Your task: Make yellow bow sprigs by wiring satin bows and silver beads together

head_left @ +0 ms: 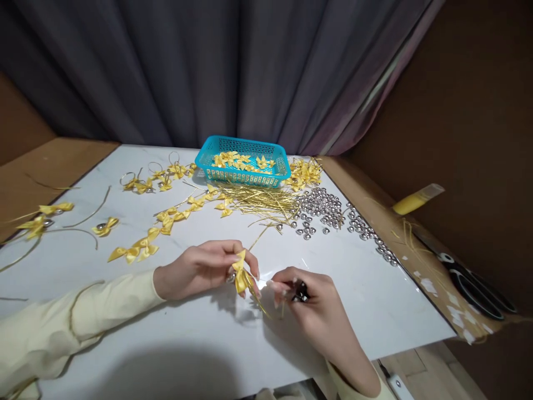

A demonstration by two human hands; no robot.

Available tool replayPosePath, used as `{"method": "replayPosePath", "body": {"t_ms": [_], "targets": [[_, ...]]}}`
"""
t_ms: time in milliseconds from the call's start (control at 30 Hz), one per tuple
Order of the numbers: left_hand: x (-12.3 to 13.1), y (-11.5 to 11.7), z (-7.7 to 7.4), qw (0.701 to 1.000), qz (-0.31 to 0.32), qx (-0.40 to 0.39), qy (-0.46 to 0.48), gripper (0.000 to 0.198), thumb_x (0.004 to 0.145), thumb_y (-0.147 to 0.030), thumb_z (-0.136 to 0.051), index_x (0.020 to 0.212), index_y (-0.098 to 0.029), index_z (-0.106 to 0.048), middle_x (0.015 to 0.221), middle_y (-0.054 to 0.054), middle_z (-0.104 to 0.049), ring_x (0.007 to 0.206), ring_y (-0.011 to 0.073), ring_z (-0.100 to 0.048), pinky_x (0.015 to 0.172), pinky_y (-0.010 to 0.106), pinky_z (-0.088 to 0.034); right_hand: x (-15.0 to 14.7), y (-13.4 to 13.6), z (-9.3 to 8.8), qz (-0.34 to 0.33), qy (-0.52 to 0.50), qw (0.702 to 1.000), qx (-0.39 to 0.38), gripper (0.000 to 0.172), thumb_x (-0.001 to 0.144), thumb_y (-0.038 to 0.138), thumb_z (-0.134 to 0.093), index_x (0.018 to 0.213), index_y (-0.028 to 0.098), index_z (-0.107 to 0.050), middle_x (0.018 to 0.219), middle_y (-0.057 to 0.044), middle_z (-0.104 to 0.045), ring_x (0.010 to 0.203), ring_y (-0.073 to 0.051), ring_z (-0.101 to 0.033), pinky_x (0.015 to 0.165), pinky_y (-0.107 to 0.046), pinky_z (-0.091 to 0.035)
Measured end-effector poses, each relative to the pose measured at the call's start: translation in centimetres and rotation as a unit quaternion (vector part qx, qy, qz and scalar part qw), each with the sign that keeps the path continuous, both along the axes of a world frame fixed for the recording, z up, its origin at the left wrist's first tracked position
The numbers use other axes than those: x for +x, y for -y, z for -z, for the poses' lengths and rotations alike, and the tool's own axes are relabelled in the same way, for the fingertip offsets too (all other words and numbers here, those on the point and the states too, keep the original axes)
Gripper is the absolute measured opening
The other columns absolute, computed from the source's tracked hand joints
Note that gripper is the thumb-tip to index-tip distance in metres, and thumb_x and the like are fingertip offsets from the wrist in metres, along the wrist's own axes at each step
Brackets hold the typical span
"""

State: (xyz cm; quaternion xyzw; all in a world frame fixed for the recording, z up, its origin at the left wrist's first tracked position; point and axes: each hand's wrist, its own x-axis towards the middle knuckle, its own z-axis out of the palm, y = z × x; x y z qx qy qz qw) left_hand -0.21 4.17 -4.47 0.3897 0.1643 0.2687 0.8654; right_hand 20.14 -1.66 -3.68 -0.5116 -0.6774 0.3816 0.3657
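My left hand (pixel 200 269) pinches a small yellow ribbon bow (pixel 241 273) just above the white board (pixel 375 300), fingers closed round it, with a silver bead showing under the bow. A thin gold cord (pixel 262 305) trails from the bow toward my right hand (pixel 310 303). The right hand's fingers are curled tight on the cord and on a small dark item I cannot name. The two hands are almost touching at the front middle of the board.
A blue basket (pixel 244 175) with yellow bows stands at the back. Loose gold cords (pixel 262 201), silver beads (pixel 322 208) and finished bows (pixel 133 251) lie across the board. Black scissors (pixel 474 283) and a yellow tube (pixel 416 200) lie on the brown strip to the right.
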Motion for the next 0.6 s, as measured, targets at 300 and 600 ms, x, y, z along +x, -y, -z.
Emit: {"method": "replayPosePath", "body": {"t_ms": [300, 600], "targets": [[0.6, 0.6, -0.2, 0.993, -0.010, 0.042, -0.108, 0.029, 0.079, -0.011, -0.064, 0.101, -0.021, -0.049, 0.081, -0.005, -0.051, 0.066, 0.0112, -0.060, 0.067, 0.026, -0.046, -0.2, 0.7, -0.6, -0.036, 0.048, 0.997, 0.056, 0.019, 0.067, 0.003, -0.042, 0.069, 0.016, -0.055, 0.057, 0.002, -0.054, 0.050, -0.009, -0.043, 0.049, -0.018, -0.033], [0.1, 0.1, -0.4, 0.979, 0.043, 0.145, -0.136, 0.015, 0.088, -0.021, -0.056, 0.102, -0.019, -0.053, 0.089, 0.004, -0.066, 0.059, 0.0130, -0.066, 0.066, 0.029, -0.049, 0.5, 0.1, -1.2, -0.021, 0.055, 0.997, 0.047, 0.014, 0.072, 0.008, -0.046, 0.065, 0.017, -0.054, 0.052, 0.003, -0.048, 0.047, -0.009, -0.037, 0.046, -0.019, -0.030]]}}
